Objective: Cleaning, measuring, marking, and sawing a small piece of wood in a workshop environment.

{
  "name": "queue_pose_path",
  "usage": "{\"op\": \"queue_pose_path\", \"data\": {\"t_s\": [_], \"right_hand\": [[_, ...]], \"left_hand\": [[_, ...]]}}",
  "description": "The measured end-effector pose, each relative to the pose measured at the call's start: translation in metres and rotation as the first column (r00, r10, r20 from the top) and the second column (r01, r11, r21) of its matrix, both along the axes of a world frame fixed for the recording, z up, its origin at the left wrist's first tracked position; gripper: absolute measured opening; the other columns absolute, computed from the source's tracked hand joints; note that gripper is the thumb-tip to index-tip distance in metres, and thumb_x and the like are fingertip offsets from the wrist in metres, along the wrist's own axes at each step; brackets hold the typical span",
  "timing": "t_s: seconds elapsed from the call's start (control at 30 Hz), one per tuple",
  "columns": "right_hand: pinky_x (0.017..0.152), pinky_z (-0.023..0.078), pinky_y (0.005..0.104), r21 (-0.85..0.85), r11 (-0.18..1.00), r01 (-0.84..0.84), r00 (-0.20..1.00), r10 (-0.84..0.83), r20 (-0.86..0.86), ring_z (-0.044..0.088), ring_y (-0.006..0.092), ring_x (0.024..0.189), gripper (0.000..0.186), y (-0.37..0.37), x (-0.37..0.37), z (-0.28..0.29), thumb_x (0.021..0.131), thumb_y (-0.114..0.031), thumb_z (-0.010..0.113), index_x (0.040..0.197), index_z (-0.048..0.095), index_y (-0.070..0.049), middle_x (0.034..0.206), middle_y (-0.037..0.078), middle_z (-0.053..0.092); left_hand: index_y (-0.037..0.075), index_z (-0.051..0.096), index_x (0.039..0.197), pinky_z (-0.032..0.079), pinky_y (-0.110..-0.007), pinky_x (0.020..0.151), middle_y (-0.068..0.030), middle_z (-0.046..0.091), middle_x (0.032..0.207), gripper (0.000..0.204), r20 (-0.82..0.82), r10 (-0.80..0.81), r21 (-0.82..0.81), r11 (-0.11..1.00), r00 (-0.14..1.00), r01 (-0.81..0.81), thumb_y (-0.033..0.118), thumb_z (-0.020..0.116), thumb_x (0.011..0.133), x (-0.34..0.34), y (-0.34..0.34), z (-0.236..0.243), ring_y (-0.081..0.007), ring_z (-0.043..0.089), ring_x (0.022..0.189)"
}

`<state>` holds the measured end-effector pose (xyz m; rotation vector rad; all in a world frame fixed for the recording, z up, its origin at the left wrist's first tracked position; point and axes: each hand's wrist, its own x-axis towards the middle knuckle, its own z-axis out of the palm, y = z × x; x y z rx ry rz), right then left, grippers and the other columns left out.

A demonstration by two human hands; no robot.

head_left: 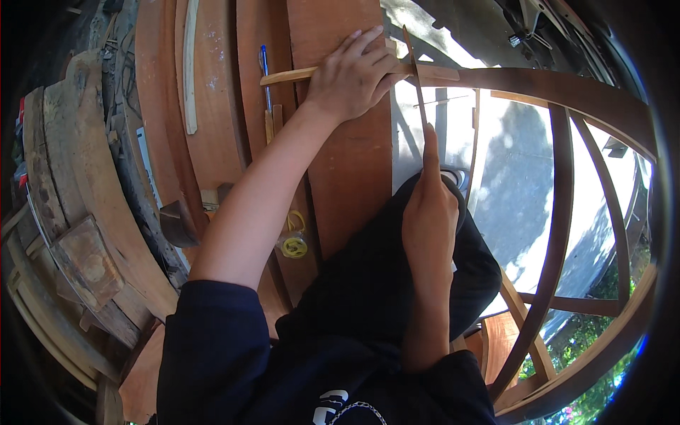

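My left hand point(354, 76) lies across a narrow wooden strip point(289, 76), pressing it onto a broad reddish-brown plank point(347, 177). Its fingers stretch past the strip toward the far side. The strip's right part juts beyond the plank's right edge. In my right hand point(430, 205) is a handsaw point(418, 85), its thin blade seen nearly edge-on and crossing the strip just right of the left hand. The right index finger lies along the saw; its handle is hidden in the grip. Whether the teeth have cut into the strip I cannot tell.
Left of the strip lie a blue pen point(264, 60) and a yellow coiled item point(294, 246) on the planks. A curved wooden frame point(559, 191) with slats stands at the right. Rough timber slabs point(99, 184) fill the left. My knee is beneath the right hand.
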<state>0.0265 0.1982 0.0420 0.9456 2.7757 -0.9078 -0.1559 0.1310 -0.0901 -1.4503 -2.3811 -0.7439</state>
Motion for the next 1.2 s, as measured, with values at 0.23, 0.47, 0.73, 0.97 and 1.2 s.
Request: {"op": "queue_pose_path", "data": {"t_s": [0.23, 0.47, 0.73, 0.97, 1.2], "right_hand": [[0.061, 0.051, 0.052, 0.036, 0.999, -0.035, 0.998, 0.037, -0.06, 0.07, 0.0451, 0.074, 0.075, 0.01, -0.03, -0.018, 0.091, 0.007, 0.052, 0.161, 0.032, -0.01, 0.078, 0.026, 0.067], [0.064, 0.052, 0.0526, -0.067, 0.997, 0.05, 0.999, -0.051, -0.018, 0.069, 0.0441, 0.071, 0.07, -0.005, 0.002, 0.004, 0.094, 0.004, 0.05, 0.161, 0.034, -0.01, 0.077, 0.027, 0.068], [0.063, 0.052, 0.0502, -0.016, 1.0, -0.003, 0.993, 0.001, -0.118, 0.068, 0.0421, 0.068, 0.066, -0.002, 0.03, -0.028, 0.094, 0.004, 0.049, 0.158, 0.039, -0.009, 0.075, 0.027, 0.066], [0.061, 0.049, 0.0493, 0.139, 0.987, -0.078, 0.969, 0.108, -0.221, 0.066, 0.0394, 0.064, 0.072, 0.013, -0.021, -0.063, 0.094, 0.008, 0.049, 0.162, 0.034, -0.009, 0.069, 0.024, 0.063], [0.063, 0.047, 0.0519, -0.064, 0.997, 0.032, 0.998, -0.036, -0.052, 0.066, 0.0412, 0.065, 0.069, -0.014, 0.036, 0.003, 0.096, 0.006, 0.047, 0.161, 0.034, -0.012, 0.07, 0.024, 0.062]], "left_hand": [[0.015, 0.07, 0.106, 0.045, -0.046, 0.115, -0.0026, 0.071, 0.121, 0.023, 0.034, -0.014, -0.023, 1.0, 0.999, 0.014, 0.035, 0.068, 0.096, 0.006, -0.003, 0.002, -0.0269, 0.056, 0.136], [0.015, 0.069, 0.106, 0.046, -0.045, 0.114, -0.002, 0.07, 0.121, 0.024, 0.033, 0.026, -0.073, 0.997, 0.999, -0.024, 0.038, 0.066, 0.097, 0.002, 0.0, 0.0, -0.027, 0.056, 0.135], [0.016, 0.069, 0.11, 0.049, -0.046, 0.111, -0.0038, 0.071, 0.122, 0.027, 0.031, 0.034, -0.089, 0.996, 0.999, -0.031, 0.041, 0.064, 0.098, 0.002, -0.003, 0.002, -0.0271, 0.056, 0.136], [0.007, 0.068, 0.108, 0.046, -0.048, 0.113, -0.0107, 0.07, 0.119, 0.027, 0.099, -0.071, 0.039, 0.997, 0.993, 0.068, 0.032, 0.062, 0.101, 0.004, -0.004, 0.006, -0.0382, 0.056, 0.133], [0.015, 0.067, 0.1, 0.046, -0.044, 0.113, -0.0057, 0.069, 0.122, 0.024, 0.026, -0.001, 0.085, 0.996, 1.0, -0.002, 0.038, 0.066, 0.097, 0.01, -0.002, 0.003, -0.026, 0.056, 0.135]]}}
